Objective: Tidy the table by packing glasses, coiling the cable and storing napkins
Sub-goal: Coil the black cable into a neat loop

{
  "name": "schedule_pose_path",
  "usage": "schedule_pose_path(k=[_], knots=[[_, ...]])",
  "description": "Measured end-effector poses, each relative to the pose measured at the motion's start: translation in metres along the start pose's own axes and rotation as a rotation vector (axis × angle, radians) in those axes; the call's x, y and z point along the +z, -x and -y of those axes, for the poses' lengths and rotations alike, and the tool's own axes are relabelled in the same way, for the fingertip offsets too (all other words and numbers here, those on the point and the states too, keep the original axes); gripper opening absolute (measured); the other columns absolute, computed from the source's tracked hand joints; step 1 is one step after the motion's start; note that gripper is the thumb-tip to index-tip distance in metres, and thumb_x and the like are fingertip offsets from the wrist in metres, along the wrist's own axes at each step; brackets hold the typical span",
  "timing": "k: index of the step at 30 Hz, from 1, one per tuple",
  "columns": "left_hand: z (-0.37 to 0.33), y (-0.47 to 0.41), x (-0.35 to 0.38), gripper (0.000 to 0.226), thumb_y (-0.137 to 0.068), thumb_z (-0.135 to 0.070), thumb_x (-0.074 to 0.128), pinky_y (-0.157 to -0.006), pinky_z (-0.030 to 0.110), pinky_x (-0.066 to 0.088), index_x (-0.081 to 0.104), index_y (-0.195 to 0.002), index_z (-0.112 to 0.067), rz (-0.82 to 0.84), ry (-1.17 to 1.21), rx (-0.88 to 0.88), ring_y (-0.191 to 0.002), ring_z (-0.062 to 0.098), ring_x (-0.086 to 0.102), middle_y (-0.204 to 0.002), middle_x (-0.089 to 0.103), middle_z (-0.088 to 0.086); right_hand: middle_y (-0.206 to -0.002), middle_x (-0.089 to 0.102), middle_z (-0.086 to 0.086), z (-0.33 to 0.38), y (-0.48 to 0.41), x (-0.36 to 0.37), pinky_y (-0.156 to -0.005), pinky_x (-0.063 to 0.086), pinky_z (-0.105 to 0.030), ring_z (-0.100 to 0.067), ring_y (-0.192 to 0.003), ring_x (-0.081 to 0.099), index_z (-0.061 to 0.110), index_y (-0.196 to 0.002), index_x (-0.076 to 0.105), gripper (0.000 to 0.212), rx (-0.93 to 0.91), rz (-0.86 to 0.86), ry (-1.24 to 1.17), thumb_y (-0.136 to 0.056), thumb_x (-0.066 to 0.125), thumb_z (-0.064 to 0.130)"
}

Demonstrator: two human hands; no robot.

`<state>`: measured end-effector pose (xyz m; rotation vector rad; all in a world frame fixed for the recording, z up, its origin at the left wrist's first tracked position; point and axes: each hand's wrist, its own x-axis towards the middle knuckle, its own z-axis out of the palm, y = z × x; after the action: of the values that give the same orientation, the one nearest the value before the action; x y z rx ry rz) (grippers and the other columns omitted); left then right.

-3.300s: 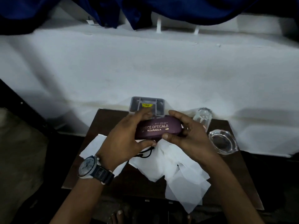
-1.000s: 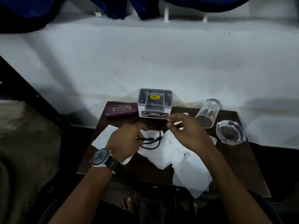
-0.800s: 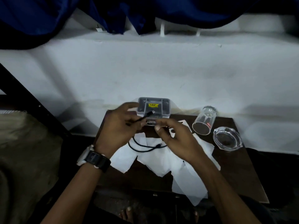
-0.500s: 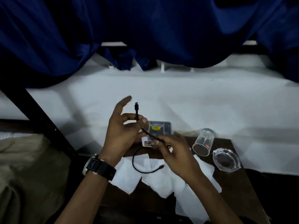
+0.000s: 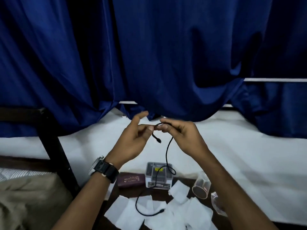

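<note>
Head view is tilted higher than a moment ago, so the blue curtain (image 5: 149,55) fills most of it and the table (image 5: 159,194) sits low, its napkins (image 5: 181,214) loose and the glasses case (image 5: 131,179) shut beside the grey box (image 5: 150,180). Both hands have risen before the curtain. The left hand (image 5: 131,143) pinches the cable (image 5: 167,150) near its plug between thumb and forefinger, other fingers spread; the right hand (image 5: 184,135) curls round the next stretch, bending a first loop. The rest hangs down, its far end on the napkins. Coiling looks just begun.
</note>
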<state>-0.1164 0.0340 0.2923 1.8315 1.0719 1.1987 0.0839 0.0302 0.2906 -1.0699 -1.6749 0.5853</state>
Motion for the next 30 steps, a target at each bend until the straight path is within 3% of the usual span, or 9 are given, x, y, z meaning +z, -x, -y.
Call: schedule_pose_path(k=[4,7,10,13,16,21,24,27,30], knots=[[-0.033,-0.004,-0.004,0.051,-0.100,-0.051,0.051,-0.101,0.034,0.047,0.032,-0.145,-0.036,0.066,0.092,0.050,-0.098,0.010,0.075,-0.091,0.078,-0.006,-0.093,0.081,0.013,0.034,-0.013,-0.017,-0.095,0.053,-0.020,-0.002,-0.095,0.075,0.022,-0.125,0.071,0.027,-0.057,-0.003,-0.038,-0.100,0.064,0.027],[-0.062,-0.006,-0.006,0.043,-0.103,-0.043,0.051,-0.076,0.032,0.059,0.040,-0.142,-0.029,0.076,0.278,0.058,-0.056,0.008,0.059,-0.059,0.052,-0.009,-0.088,0.081,0.006,0.064,-0.022,-0.028,-0.083,0.058,-0.023,-0.006,-0.077,0.075,0.023,-0.123,0.071,0.024,-0.081,-0.022,-0.089,-0.100,0.064,0.023],[-0.104,-0.012,-0.017,0.033,-0.101,-0.055,0.047,-0.041,0.022,0.035,0.061,-0.114,-0.027,0.058,0.316,-0.027,-0.043,0.005,0.029,-0.057,0.034,-0.011,-0.082,0.079,0.006,0.103,-0.030,-0.045,-0.067,0.059,-0.026,-0.006,-0.066,0.068,0.029,-0.119,0.073,0.021,-0.142,-0.048,-0.060,-0.099,0.066,0.026],[-0.151,-0.014,-0.038,0.062,-0.097,-0.069,0.040,-0.037,0.017,0.021,0.071,-0.078,-0.019,0.199,0.273,-0.129,-0.041,0.005,0.019,-0.053,0.024,-0.008,-0.079,0.078,0.008,0.143,-0.038,-0.061,-0.058,0.058,-0.024,-0.014,-0.073,0.072,0.033,-0.110,0.076,0.016,-0.239,-0.073,-0.001,-0.097,0.068,0.030],[-0.188,-0.015,-0.058,0.056,-0.099,-0.059,0.044,-0.034,0.016,0.024,0.069,-0.072,-0.017,0.328,0.597,-0.064,-0.040,0.003,0.022,-0.053,0.026,-0.008,-0.073,0.076,0.005,0.176,-0.047,-0.070,-0.052,0.050,-0.025,-0.015,-0.054,0.058,0.029,-0.103,0.079,0.013,-0.307,-0.115,-0.028,-0.097,0.069,0.033],[-0.228,-0.018,-0.062,0.038,-0.107,-0.034,0.041,-0.065,0.021,0.059,0.073,-0.101,-0.013,0.278,0.996,0.244,-0.079,0.013,0.073,-0.099,0.077,0.006,-0.065,0.068,0.006,0.201,-0.044,-0.062,-0.064,0.044,-0.020,0.003,-0.058,0.054,0.030,-0.093,0.072,0.021,-0.313,0.045,0.039,-0.105,0.054,0.031],[-0.235,-0.027,-0.059,0.037,-0.110,-0.025,0.033,-0.103,0.035,0.055,0.061,-0.126,-0.008,0.169,0.934,0.342,-0.126,0.026,0.065,-0.136,0.067,0.015,-0.065,0.067,0.009,0.205,-0.033,-0.062,-0.060,0.041,-0.019,0.002,-0.056,0.053,0.023,-0.090,0.064,0.025,-0.280,0.122,0.179,-0.106,0.049,0.035],[-0.232,-0.031,-0.055,0.034,-0.111,-0.024,0.033,-0.110,0.030,0.049,0.058,-0.130,-0.012,0.063,0.678,0.375,-0.128,0.019,0.063,-0.136,0.068,0.008,-0.061,0.063,0.010,0.207,-0.021,-0.069,-0.056,0.041,-0.014,0.002,-0.052,0.053,0.021,-0.090,0.064,0.026,-0.240,0.167,0.259,-0.105,0.050,0.036],[-0.222,-0.031,-0.054,0.032,-0.111,-0.030,0.035,-0.094,0.023,0.056,0.056,-0.130,-0.015,-0.016,0.055,0.507,-0.103,0.013,0.075,-0.111,0.079,0.000,-0.061,0.063,0.021,0.212,-0.013,-0.080,-0.059,0.044,-0.015,0.006,-0.055,0.055,0.019,-0.083,0.069,0.027,-0.241,0.123,0.350,-0.100,0.059,0.037]])
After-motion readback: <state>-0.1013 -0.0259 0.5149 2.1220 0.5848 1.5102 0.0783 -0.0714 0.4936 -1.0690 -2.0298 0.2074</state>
